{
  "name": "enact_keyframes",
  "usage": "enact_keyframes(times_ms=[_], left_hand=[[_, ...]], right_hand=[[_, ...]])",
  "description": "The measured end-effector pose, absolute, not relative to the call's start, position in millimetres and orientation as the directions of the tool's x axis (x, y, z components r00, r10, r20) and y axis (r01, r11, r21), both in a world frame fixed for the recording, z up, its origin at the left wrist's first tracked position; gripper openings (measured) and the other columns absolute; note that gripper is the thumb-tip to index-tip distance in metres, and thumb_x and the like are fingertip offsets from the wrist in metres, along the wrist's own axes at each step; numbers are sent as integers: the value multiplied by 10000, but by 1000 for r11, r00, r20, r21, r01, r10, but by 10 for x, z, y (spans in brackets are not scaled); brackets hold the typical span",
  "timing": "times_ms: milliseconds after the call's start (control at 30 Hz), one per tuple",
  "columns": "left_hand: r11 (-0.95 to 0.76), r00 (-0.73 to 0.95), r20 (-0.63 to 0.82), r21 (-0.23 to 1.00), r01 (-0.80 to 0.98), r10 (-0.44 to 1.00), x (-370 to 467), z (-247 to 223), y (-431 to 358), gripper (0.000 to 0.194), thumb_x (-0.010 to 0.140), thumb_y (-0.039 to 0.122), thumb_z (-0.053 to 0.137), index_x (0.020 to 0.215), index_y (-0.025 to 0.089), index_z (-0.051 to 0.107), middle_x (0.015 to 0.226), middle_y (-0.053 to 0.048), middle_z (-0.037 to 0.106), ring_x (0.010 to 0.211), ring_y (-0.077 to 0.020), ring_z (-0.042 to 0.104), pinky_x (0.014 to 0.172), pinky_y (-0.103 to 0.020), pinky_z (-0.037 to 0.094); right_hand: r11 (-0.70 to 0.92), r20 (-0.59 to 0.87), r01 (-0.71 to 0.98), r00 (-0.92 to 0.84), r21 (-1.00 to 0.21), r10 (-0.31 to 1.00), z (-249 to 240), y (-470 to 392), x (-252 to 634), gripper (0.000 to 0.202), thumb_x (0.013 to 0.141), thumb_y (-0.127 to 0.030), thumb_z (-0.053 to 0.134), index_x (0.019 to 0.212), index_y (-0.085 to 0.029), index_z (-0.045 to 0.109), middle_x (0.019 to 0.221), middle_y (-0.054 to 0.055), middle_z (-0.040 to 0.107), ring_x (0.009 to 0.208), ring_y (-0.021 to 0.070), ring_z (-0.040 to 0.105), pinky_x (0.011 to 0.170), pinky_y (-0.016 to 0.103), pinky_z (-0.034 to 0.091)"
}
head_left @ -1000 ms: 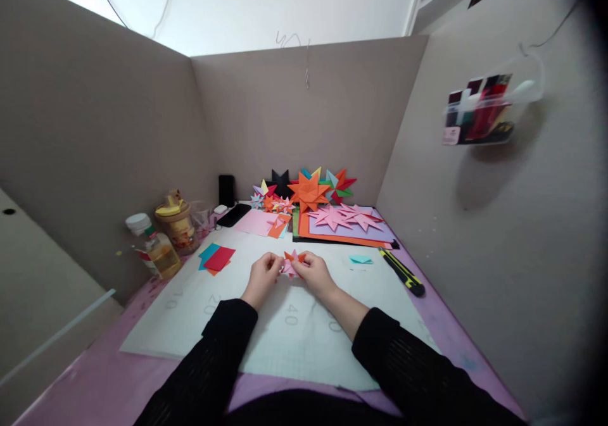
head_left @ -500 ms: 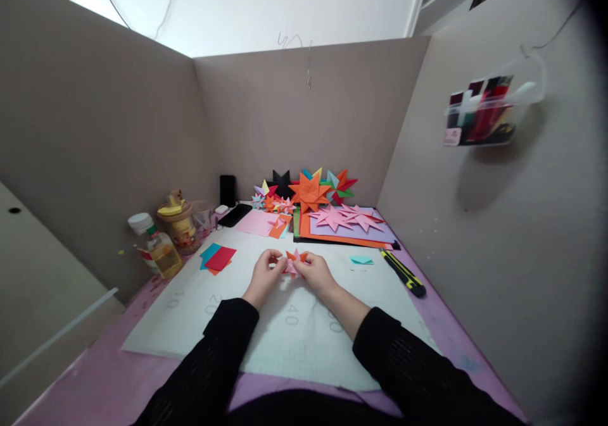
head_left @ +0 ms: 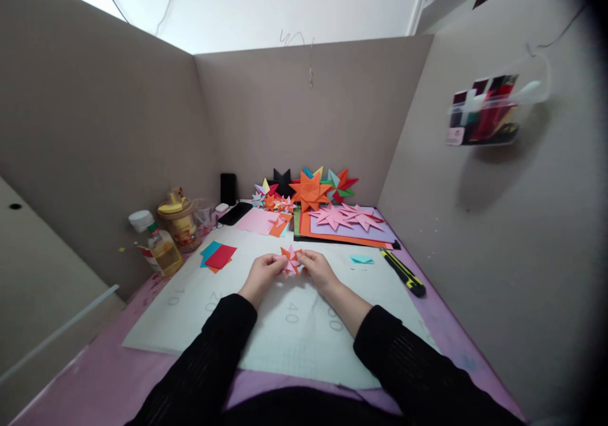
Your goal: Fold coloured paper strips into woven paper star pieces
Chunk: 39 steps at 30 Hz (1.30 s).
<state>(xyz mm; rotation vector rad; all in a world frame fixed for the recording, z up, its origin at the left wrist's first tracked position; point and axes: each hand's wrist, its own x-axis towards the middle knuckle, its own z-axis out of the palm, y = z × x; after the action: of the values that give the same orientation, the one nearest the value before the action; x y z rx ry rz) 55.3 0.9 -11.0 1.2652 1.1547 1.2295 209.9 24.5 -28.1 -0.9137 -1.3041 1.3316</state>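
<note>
A small folded paper star point(head_left: 291, 261) in pink and orange is held between my two hands, over the middle of the white mat point(head_left: 285, 344). On its left edge, my left hand point(head_left: 263, 274) pinches a point between thumb and fingers. My right hand point(head_left: 319, 270) grips the star's right side with thumb and fingertips. Parts of its outer points are covered by my fingers. To the right lies a folded turquoise paper piece point(head_left: 361, 259). Red, blue and orange paper sheets point(head_left: 221, 257) overlap on the left.
Finished paper stars point(head_left: 311, 190) stand along the back wall. Pink stars point(head_left: 335, 217) rest on stacked coloured sheets point(head_left: 349, 237). A black-and-yellow utility knife point(head_left: 403, 273) lies at the right edge. A bottle point(head_left: 164, 252), a yellow-lidded jar point(head_left: 179, 223) and a phone point(head_left: 236, 214) are at left.
The star has turned to show more of its face, and its points now stick out more clearly. My right fingers have shifted to its right edge; my left hand has moved slightly left.
</note>
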Motion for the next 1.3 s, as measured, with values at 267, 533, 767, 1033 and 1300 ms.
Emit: enact_keyframes(times_ms=[267, 533, 767, 1033, 1300], left_hand=[[-73, 32, 71, 996, 54, 997, 554, -125, 2, 354, 649, 462, 637, 635, 108, 627, 534, -13, 584, 473, -91, 471, 483, -212, 335], [-109, 11, 108, 986, 130, 994, 545, -120, 7, 344, 681, 451, 601, 602, 116, 594, 540, -14, 587, 480, -96, 479, 492, -210, 345], [-151, 131, 118, 950, 274, 984, 505, -12, -39, 331, 687, 441, 585, 617, 117, 597, 518, 12, 553, 471, -87, 452, 477, -198, 314], [-156, 170, 107, 938, 308, 980, 505, -28, -24, 279, 712, 389, 567, 623, 125, 582, 508, 10, 544, 465, -87, 440, 457, -191, 296], [-120, 221, 56, 950, 287, 974, 483, -53, -7, 283, 695, 400, 590, 618, 129, 565, 498, 19, 523, 447, -79, 411, 440, -187, 269]], right_hand=[[157, 163, -61, -125, -986, 979, -213, 208, 2104, 327, 630, -401, 667, 484, -153, 512, 439, -60, 413, 444, 75, 334, 466, 225, 244], [72, 96, -124, -205, -990, 974, -252, 218, 2082, 281, 621, -400, 675, 571, -144, 571, 496, -39, 502, 450, 76, 385, 460, 217, 275], [-61, 11, -203, -335, -977, 942, -289, 237, 2119, 274, 547, -320, 738, 692, -149, 581, 597, -10, 592, 480, 90, 499, 471, 208, 344], [-47, 39, -232, -356, -972, 934, -221, 190, 2109, 330, 545, -262, 732, 776, -174, 514, 553, -43, 583, 456, 100, 529, 457, 201, 363], [-35, 40, -185, -389, -982, 921, -247, 210, 2119, 309, 546, -237, 712, 771, -170, 511, 501, -66, 544, 395, 70, 464, 398, 173, 299]])
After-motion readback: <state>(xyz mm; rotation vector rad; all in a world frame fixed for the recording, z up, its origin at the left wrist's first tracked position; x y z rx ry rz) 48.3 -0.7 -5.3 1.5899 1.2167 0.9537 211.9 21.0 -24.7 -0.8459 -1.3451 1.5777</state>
